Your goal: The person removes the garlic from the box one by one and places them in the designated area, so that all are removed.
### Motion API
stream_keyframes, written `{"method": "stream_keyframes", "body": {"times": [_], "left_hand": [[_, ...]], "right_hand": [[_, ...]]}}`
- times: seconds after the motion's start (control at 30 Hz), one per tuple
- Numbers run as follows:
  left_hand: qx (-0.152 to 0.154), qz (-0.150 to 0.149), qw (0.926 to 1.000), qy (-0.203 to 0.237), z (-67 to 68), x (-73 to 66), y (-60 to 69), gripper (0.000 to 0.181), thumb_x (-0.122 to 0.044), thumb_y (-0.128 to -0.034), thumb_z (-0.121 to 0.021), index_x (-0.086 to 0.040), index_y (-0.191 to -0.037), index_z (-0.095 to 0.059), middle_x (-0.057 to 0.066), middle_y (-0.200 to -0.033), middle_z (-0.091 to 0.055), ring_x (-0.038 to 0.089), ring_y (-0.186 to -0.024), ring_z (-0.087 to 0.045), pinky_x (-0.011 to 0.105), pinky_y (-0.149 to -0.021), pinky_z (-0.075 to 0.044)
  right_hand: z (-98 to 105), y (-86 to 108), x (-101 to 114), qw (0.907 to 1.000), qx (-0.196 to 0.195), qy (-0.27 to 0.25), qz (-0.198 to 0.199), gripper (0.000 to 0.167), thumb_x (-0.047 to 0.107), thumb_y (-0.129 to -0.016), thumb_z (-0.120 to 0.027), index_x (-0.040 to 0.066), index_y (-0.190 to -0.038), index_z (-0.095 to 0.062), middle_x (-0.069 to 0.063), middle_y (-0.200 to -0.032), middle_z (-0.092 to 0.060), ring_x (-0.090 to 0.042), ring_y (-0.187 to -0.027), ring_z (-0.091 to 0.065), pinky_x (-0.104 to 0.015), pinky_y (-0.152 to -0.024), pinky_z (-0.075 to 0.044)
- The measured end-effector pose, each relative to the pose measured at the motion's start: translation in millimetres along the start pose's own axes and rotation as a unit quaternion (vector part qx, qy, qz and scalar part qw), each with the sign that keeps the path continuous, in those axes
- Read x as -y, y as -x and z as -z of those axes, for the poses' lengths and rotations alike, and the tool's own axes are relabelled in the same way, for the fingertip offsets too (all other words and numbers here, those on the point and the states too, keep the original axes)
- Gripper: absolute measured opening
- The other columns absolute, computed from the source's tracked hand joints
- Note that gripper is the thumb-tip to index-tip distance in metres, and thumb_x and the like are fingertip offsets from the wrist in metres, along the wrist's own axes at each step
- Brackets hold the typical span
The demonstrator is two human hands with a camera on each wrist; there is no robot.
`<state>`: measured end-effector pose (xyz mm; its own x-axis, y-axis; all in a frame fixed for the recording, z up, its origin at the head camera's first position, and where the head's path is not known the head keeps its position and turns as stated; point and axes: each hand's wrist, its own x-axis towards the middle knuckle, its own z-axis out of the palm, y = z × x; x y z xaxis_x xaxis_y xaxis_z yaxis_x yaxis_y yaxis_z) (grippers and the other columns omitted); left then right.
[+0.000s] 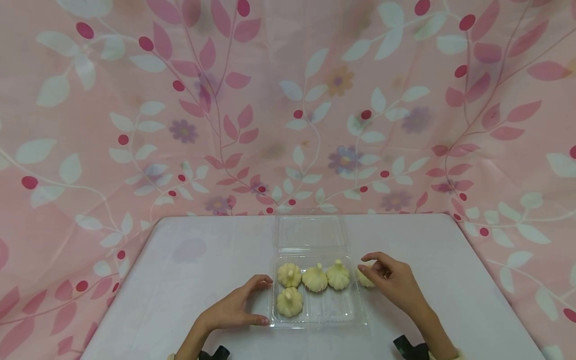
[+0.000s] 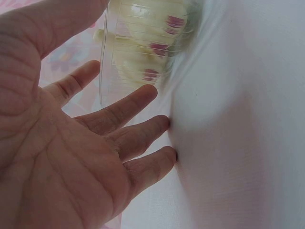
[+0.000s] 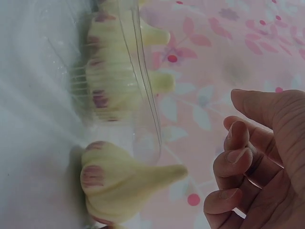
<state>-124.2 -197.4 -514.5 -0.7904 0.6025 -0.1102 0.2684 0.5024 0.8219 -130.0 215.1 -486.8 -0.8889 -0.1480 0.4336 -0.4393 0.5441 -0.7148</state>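
A clear plastic clamshell box (image 1: 320,322) lies open on the table, its lid (image 1: 310,232) folded back. Several pale garlic bulbs sit inside: three in the back row, and one garlic bulb (image 1: 289,302) at the front left. My left hand (image 1: 234,306) is at the box's left side, thumb and fingers spread along the wall. My right hand (image 1: 396,282) hovers over another garlic bulb (image 3: 112,183) that stands on the table just right of the box. In the right wrist view its fingers are loosely bent, apart from that bulb, and hold nothing.
A white cloth covers the table (image 1: 211,240). Behind it hangs a pink curtain (image 1: 270,100) with leaves and flowers. Dark wrist camera mounts (image 1: 410,347) show below the hands.
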Motion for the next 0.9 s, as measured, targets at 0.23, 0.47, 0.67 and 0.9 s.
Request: {"method": "stream_keyframes", "body": {"times": [0.23, 0.47, 0.67, 0.9], "left_hand": [[-0.002, 0.001, 1.0, 0.001, -0.7, -1.2, -1.1, 0.086, -0.044, -0.0766, -0.083, -0.021, -0.144, -0.036, 0.001, -0.142, -0.052, 0.025, -0.135, -0.043, 0.062, -0.107, -0.027], [-0.001, 0.0, 1.0, 0.002, -0.4, -2.9, -0.5, 0.087, -0.045, -0.0764, -0.083, -0.018, -0.144, -0.036, 0.001, -0.142, -0.052, 0.025, -0.135, -0.043, 0.062, -0.108, -0.027], [-0.002, 0.001, 1.0, -0.002, -0.4, -2.9, -0.3, 0.087, -0.045, -0.0763, -0.083, -0.02, -0.144, -0.036, 0.001, -0.142, -0.052, 0.026, -0.135, -0.043, 0.062, -0.108, -0.027], [-0.003, 0.003, 1.0, -0.001, -0.3, -2.1, -0.5, 0.087, -0.046, -0.0761, -0.083, -0.02, -0.145, -0.036, 0.001, -0.142, -0.052, 0.026, -0.135, -0.043, 0.062, -0.108, -0.027]], "right_hand": [[-7.2, 0.2, 6.5, 0.9999, 0.008, -0.006, -0.007, 0.019, 0.016, -0.086, -0.078, 0.022, -0.102, -0.069, 0.011, -0.067, -0.056, -0.006, -0.051, -0.049, -0.023, -0.043, -0.041], [-12.3, 0.9, 11.4, 0.9995, 0.025, -0.006, -0.017, 0.019, 0.02, -0.087, -0.078, 0.024, -0.103, -0.068, 0.012, -0.066, -0.056, -0.006, -0.05, -0.048, -0.024, -0.044, -0.041], [-17.7, 0.8, 13.8, 0.9992, 0.033, -0.008, -0.021, 0.017, 0.022, -0.087, -0.078, 0.02, -0.102, -0.07, 0.012, -0.065, -0.055, -0.005, -0.051, -0.046, -0.023, -0.044, -0.041], [-22.5, 0.7, 17.5, 0.9987, 0.042, -0.026, -0.011, 0.017, 0.022, -0.088, -0.077, 0.014, -0.101, -0.07, 0.011, -0.064, -0.053, -0.004, -0.051, -0.045, -0.023, -0.044, -0.04]]}}
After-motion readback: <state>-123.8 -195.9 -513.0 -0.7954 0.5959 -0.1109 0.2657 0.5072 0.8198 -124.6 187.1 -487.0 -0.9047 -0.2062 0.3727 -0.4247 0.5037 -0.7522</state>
